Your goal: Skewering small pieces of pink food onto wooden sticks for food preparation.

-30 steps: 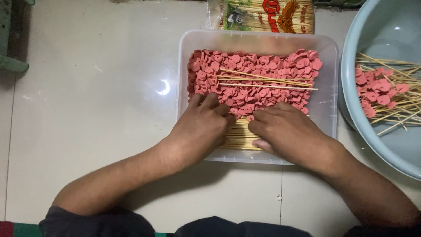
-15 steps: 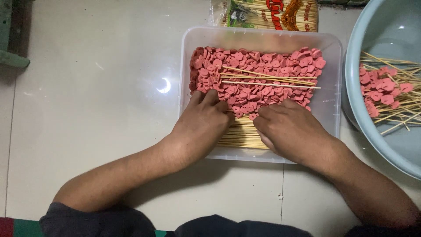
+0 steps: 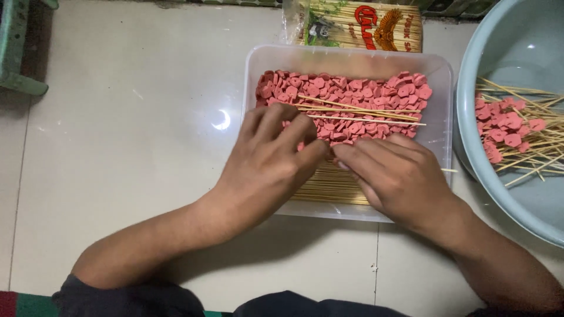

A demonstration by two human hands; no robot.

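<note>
A clear plastic tray (image 3: 437, 88) on the floor holds a heap of pink round slices (image 3: 352, 88), a few loose bamboo skewers (image 3: 364, 111) on top of them, and a bundle of skewers (image 3: 329, 185) along its near side. My left hand (image 3: 270, 161) lies palm down over the slices, its thumb and forefinger pinched toward my right hand. My right hand (image 3: 393, 176) covers the tray's near right part, fingertips touching the left hand's. A thin skewer tip (image 3: 449, 170) sticks out to its right. What the fingertips pinch is hidden.
A pale blue basin (image 3: 470, 176) at the right holds skewers threaded with pink slices (image 3: 505, 132). A printed packet of skewers (image 3: 364, 26) lies behind the tray. A green stool leg (image 3: 17, 58) stands at the far left on the pale tiled floor (image 3: 129, 147).
Both hands have drawn together over the middle of the tray, so that their fingertips now meet. The left hand has moved right, off the slices at the left.
</note>
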